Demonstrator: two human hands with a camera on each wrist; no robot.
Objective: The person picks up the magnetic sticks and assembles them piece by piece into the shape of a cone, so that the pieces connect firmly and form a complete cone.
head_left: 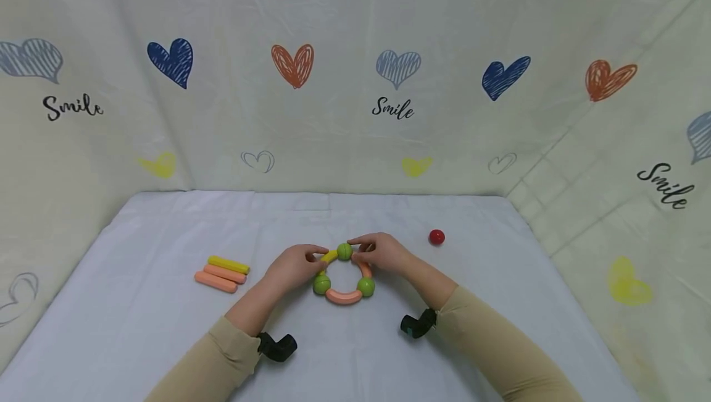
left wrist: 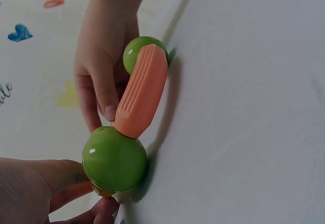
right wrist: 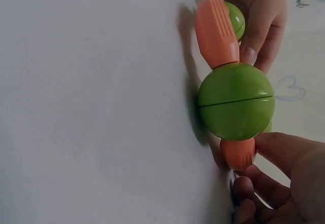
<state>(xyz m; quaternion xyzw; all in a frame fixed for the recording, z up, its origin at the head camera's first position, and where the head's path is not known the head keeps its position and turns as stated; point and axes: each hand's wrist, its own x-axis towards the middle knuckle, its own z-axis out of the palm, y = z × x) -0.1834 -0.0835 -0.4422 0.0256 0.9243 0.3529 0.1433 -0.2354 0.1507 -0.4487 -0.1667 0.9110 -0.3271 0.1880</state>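
Note:
A ring of curved rods and green balls lies on the white-covered table in front of me. My left hand (head_left: 294,266) pinches the yellow curved rod (head_left: 329,257) on the ring's upper left. On the other side, my right hand (head_left: 387,254) grips the orange curved rod (head_left: 366,270), its index fingertip right at the top green ball (head_left: 344,252). Another orange curved rod (head_left: 344,297) forms the bottom, between the lower left green ball (head_left: 321,284) and the lower right green ball (right wrist: 236,102). Fingers hide part of both upper rods.
Left of the ring lie a straight yellow stick (head_left: 229,264) and two orange sticks (head_left: 215,281), side by side. A red ball (head_left: 437,237) sits to the right, beyond my right hand. Behind the table hangs a pale curtain (head_left: 344,142) printed with hearts.

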